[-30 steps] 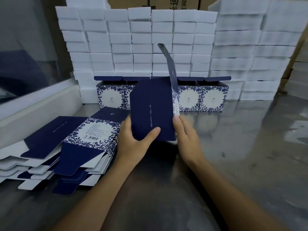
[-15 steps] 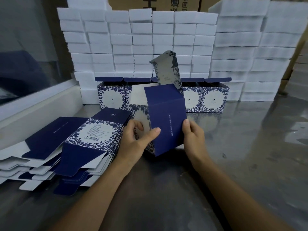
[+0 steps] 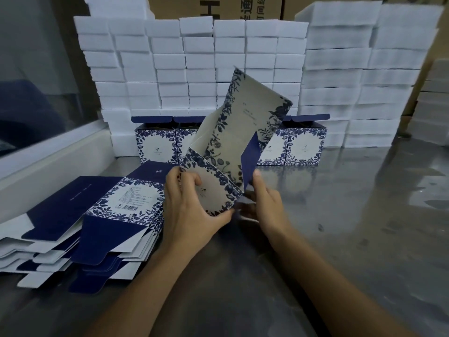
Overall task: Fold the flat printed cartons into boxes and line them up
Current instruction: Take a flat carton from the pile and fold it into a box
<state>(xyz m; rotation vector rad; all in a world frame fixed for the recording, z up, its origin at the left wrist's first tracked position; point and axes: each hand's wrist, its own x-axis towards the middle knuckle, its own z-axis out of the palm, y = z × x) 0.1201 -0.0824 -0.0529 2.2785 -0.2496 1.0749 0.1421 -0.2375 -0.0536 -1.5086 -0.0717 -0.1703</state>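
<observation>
A blue-and-white floral carton (image 3: 233, 152) is half opened and tilted in the air over the metal table (image 3: 340, 227), its long lid panel pointing up and right. My left hand (image 3: 192, 210) grips its lower left floral face, thumb under the bottom edge. My right hand (image 3: 264, 205) holds the lower right corner, fingers under the navy side panel. A pile of flat printed cartons (image 3: 102, 220) lies to the left. Behind the held carton, a row of folded boxes (image 3: 301, 147) stands with lids up.
White foam blocks (image 3: 218, 62) are stacked in a wall behind the row, with taller stacks (image 3: 369, 76) at the right. Brown shipping boxes (image 3: 243, 7) rise behind them. A white ledge (image 3: 48, 159) and window border the table's left side.
The carton has been turned and opened up: its navy face swung away and the floral faces now show. Both hands shifted lower on it.
</observation>
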